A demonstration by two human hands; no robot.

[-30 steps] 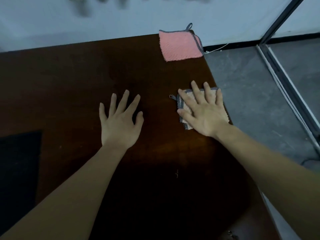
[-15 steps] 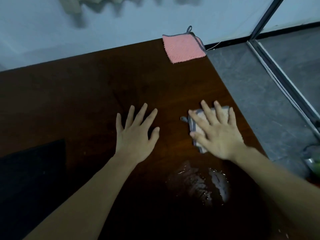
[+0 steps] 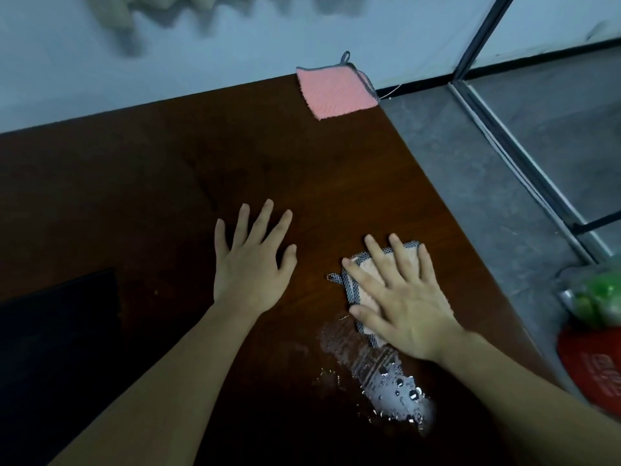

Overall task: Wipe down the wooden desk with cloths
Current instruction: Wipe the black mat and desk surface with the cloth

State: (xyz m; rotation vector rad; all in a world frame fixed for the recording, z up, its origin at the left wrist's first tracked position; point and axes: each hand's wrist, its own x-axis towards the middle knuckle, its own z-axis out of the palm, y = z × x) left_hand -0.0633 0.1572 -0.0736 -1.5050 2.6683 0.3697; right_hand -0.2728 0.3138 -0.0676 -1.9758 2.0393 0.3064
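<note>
The dark wooden desk point(image 3: 168, 183) fills most of the view. My right hand point(image 3: 403, 304) presses flat, fingers spread, on a folded beige cloth point(image 3: 361, 287) with a grey checked border near the desk's right edge. My left hand point(image 3: 252, 260) lies flat and bare on the wood to the left of it, fingers apart. A second, pink cloth point(image 3: 336, 90) with a grey loop lies folded at the far right corner. A wet patch with water drops point(image 3: 379, 375) glistens on the desk just below my right hand.
A black flat object point(image 3: 57, 331) lies on the desk at the lower left. Off the right edge is grey floor, with a green and red object point(image 3: 601, 331) low on the right. A metal frame point(image 3: 524, 153) runs along the floor. A pale wall stands behind the desk.
My right hand has slid the beige cloth toward me along the right edge. My view tilted down, bringing the wet patch into sight. My left hand stays flat on the wood.
</note>
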